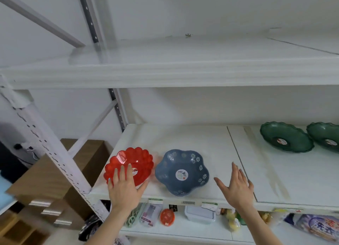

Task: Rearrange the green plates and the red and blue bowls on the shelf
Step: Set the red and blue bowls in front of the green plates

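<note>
Reaching over red bowl [134, 159] with left hand [124, 188], fingers [129, 173] straight and spread, gripping nothing; right hand [237, 189] splayed, empty, beside blue bowl [181, 171].

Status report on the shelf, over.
Left hand open at red bowl; right hand open beside blue bowl. Green plates far right, untouched. Nothing blocking.

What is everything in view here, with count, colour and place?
red scalloped translucent plastic bowl: one, red, middle shelf, front left
blue flower-shaped plastic bowl: one, blue with white flowers, right of the red bowl
dark green scalloped plastic plates: two, green, middle shelf, far right
white shelf unit: one, white, bears all four
brown cardboard box: one, brown, left of shelf
clear lidded plastic container: one, clear, lower shelf
left hand: one, open, over the red bowl's near rim
right hand: one, open, right of the blue bowl
</note>
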A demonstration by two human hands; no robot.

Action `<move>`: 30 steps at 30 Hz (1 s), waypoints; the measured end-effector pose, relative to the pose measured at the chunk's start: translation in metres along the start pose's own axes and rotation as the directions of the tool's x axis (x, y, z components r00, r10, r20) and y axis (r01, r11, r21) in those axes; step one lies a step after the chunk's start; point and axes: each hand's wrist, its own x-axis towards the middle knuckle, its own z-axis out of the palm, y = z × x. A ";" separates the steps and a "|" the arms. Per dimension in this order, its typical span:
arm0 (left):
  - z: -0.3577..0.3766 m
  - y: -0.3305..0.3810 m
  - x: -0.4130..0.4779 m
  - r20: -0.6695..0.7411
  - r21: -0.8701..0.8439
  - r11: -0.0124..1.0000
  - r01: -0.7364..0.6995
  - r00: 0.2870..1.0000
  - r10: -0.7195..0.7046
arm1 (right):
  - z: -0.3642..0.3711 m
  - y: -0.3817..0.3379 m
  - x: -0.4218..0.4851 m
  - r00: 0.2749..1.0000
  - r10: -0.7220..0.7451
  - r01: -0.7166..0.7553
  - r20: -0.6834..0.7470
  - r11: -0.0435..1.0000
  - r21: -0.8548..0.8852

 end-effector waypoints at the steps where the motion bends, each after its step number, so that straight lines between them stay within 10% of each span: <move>1: 0.003 -0.014 0.007 0.001 0.009 1.000 -0.022 1.000 0.022 | 0.005 -0.010 -0.002 1.000 0.019 -0.019 -0.002 1.000 -0.001; 17: 0.085 -0.132 0.084 0.174 -0.032 0.999 0.011 0.985 -0.005 | 0.098 -0.080 -0.010 0.960 0.267 -0.277 0.086 0.952 0.130; 30: 0.127 -0.134 0.097 0.304 -0.653 0.699 0.292 0.946 -0.110 | 0.115 -0.099 -0.005 0.889 0.449 -0.397 0.091 0.654 0.645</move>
